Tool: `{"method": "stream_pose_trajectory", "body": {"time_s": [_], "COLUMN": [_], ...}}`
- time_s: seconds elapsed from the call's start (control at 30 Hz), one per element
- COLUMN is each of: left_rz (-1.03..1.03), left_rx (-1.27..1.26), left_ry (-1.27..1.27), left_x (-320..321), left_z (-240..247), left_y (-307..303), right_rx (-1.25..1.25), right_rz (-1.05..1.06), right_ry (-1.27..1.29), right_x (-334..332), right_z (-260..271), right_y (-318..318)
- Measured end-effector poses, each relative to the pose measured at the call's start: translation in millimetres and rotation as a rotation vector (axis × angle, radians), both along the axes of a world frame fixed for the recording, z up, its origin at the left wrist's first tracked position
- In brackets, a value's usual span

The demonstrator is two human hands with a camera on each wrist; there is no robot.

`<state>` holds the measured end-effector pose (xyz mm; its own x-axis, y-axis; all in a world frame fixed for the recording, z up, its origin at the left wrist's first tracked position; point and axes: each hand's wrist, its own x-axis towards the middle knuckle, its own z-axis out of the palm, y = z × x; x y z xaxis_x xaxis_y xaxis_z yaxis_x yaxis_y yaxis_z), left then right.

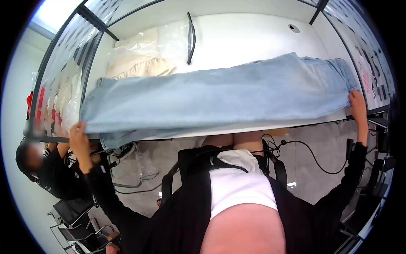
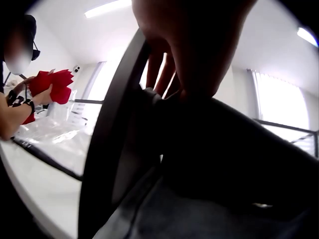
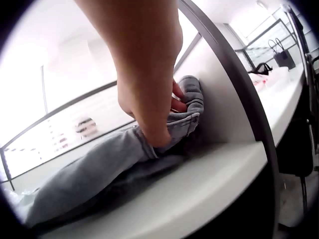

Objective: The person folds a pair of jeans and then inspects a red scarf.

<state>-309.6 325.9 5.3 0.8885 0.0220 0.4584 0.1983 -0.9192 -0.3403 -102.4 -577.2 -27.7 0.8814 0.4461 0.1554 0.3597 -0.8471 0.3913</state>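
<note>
A pair of light blue jeans (image 1: 211, 97) lies lengthwise across the white desk, folded with one leg over the other. My left hand (image 1: 79, 139) pinches the near corner of the leg hem at the desk's left end. In the left wrist view that hand (image 2: 194, 45) is dark, thumb and fingers closing on shadowed cloth. At the other end my right hand (image 1: 357, 106) grips the waistband. The right wrist view shows the right hand (image 3: 149, 104) with its thumb outside the jeans' waistband (image 3: 184, 124) and fingers inside it.
Behind the jeans a cream ruffled garment (image 1: 141, 65) lies in clear plastic, beside a black strip (image 1: 191, 38). Partitions (image 1: 342, 55) border the desk (image 1: 241, 34). To the left sits another person (image 1: 63, 173); a hand in the left wrist view holds red cloth (image 2: 52, 85).
</note>
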Motion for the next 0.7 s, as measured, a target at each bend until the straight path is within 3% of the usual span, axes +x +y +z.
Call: {"method": "stream_pose_trajectory", "body": {"time_s": [0.07,0.17,0.47,0.5,0.57,0.6,0.63,0.7], "left_rz": [-0.028,0.000,0.136,0.016,0.082,0.115,0.309,0.166], "left_rx": [0.171,0.106,0.234,0.250,0.214,0.195,0.063,-0.187], "left_ry": [0.109,0.087,0.042,-0.066,0.031,0.082,0.319,0.310], "left_x": [-11.0,-21.9,-14.9,-14.5,-26.1,-32.7,-36.9,-54.7], "left_z": [-17.2,-40.0,-42.6,-35.4,-37.7,-38.9,-36.8,-52.3], "left_y": [-31.7,-38.6,-38.6,-48.6,-50.2,-51.2,-57.4,-49.7], "right_rx": [0.003,-0.015,0.059,0.088,0.127,0.096,0.066,0.132], "right_rz": [-0.078,-0.054,-0.197,-0.188,-0.206,-0.235,-0.263,-0.266], "right_ry": [0.047,-0.013,-0.001,-0.056,-0.155,-0.089,-0.023,0.206], "right_x": [-14.4,-3.9,1.7,-1.3,-8.2,-6.6,-4.0,-5.7], "right_z": [-22.7,-55.4,-42.6,-38.4,-34.6,-39.3,-45.3,-44.0], "right_y": [19.2,0.6,-18.4,-13.1,0.7,-4.7,-10.3,-8.2]}}
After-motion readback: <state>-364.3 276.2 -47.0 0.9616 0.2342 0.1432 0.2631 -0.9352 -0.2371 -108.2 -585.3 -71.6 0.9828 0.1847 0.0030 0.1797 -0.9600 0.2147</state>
